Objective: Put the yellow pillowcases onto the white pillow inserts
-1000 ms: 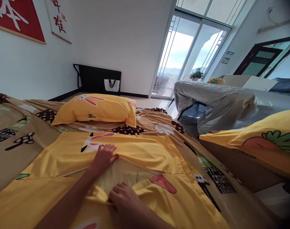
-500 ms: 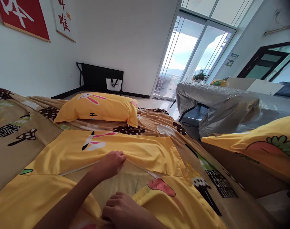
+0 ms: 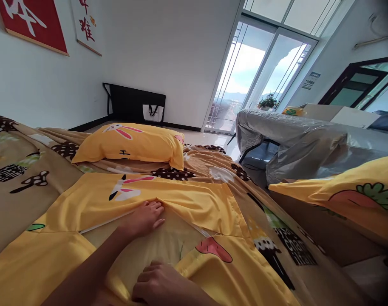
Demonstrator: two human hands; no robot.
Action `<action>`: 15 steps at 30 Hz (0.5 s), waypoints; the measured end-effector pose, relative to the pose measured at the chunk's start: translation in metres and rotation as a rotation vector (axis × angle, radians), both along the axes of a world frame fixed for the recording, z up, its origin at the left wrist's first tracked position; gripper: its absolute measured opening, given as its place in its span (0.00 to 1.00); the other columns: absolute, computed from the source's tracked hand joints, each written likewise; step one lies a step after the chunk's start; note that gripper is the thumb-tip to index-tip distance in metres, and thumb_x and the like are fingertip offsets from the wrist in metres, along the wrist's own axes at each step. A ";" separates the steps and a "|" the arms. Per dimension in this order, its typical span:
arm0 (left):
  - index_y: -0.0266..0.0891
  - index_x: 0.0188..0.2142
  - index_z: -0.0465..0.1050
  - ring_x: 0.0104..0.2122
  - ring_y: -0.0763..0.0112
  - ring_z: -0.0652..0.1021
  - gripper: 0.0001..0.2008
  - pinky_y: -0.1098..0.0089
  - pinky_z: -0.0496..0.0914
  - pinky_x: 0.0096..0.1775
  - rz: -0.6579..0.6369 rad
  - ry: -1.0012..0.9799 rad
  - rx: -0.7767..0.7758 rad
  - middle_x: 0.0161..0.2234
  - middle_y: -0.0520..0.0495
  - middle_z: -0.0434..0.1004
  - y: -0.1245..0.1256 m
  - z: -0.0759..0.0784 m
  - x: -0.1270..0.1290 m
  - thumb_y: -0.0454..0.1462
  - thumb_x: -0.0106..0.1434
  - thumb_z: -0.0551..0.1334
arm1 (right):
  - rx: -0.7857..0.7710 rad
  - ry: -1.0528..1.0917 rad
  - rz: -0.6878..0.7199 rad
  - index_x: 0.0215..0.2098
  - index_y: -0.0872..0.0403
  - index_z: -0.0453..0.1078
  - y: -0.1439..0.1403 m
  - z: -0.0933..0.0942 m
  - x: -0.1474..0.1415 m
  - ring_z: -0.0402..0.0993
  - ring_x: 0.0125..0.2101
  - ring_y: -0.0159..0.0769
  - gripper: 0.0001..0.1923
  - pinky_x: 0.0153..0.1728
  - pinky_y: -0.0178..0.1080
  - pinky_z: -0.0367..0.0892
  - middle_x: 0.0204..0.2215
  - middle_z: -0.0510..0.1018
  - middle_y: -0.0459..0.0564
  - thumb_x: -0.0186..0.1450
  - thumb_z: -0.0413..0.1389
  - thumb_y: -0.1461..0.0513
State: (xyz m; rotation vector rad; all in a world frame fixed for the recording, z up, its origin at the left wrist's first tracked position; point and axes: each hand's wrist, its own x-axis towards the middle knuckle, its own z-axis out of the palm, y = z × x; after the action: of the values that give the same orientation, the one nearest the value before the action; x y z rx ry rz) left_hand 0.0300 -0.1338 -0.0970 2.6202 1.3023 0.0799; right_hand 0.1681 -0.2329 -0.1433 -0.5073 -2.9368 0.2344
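A yellow pillowcase (image 3: 194, 197) printed with a rabbit and carrots lies spread out, its opening facing up. Inside the opening shows paler yellow cloth (image 3: 162, 244). My left hand (image 3: 145, 219) reaches across from the lower left. Its fingers lie outstretched at the far edge of the opening, the thumb apart, with the fingertips partly under the raised edge. Closer to me, my right hand (image 3: 163, 282) has its fingers curled down at the near edge of the opening, on the pillowcase cloth. Its fingertips are hidden.
A plump yellow pillow (image 3: 130, 144) sits beyond the pillowcase on a brown patterned blanket (image 3: 219, 165). At the right, another yellow carrot-printed cushion (image 3: 356, 191) rests on a brown box-like surface (image 3: 308, 221). Farther back stands a plastic-covered table (image 3: 295, 131).
My left hand has let go of the far edge of the opening, and its fingers have straightened. My right hand has shifted slightly left, staying at the near edge.
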 end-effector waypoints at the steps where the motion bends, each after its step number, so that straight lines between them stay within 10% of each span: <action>1: 0.38 0.50 0.70 0.57 0.57 0.68 0.16 0.55 0.59 0.58 -0.003 0.001 -0.001 0.57 0.39 0.69 0.000 0.001 0.000 0.42 0.67 0.53 | 0.000 -0.005 0.002 0.29 0.53 0.64 0.000 0.000 0.000 0.67 0.28 0.27 0.13 0.32 0.32 0.56 0.25 0.74 0.40 0.67 0.55 0.54; 9: 0.38 0.34 0.72 0.43 0.59 0.76 0.15 0.58 0.67 0.47 -0.017 0.024 0.037 0.38 0.41 0.78 -0.009 0.018 0.007 0.38 0.68 0.48 | 0.024 0.006 -0.016 0.30 0.52 0.64 -0.001 -0.004 -0.001 0.67 0.27 0.27 0.14 0.30 0.33 0.55 0.25 0.74 0.39 0.68 0.51 0.52; 15: 0.37 0.42 0.72 0.49 0.57 0.73 0.13 0.56 0.65 0.53 -0.024 0.064 0.021 0.48 0.39 0.74 -0.008 0.005 0.006 0.40 0.66 0.53 | 0.036 -0.001 0.007 0.32 0.52 0.64 0.002 -0.011 -0.002 0.68 0.28 0.28 0.16 0.30 0.34 0.56 0.26 0.74 0.40 0.69 0.49 0.49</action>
State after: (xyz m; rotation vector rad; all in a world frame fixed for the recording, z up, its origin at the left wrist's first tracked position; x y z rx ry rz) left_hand 0.0360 -0.1413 -0.0916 2.6758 1.2972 0.0063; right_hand 0.1659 -0.2312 -0.1540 -0.4921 -2.9382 0.1819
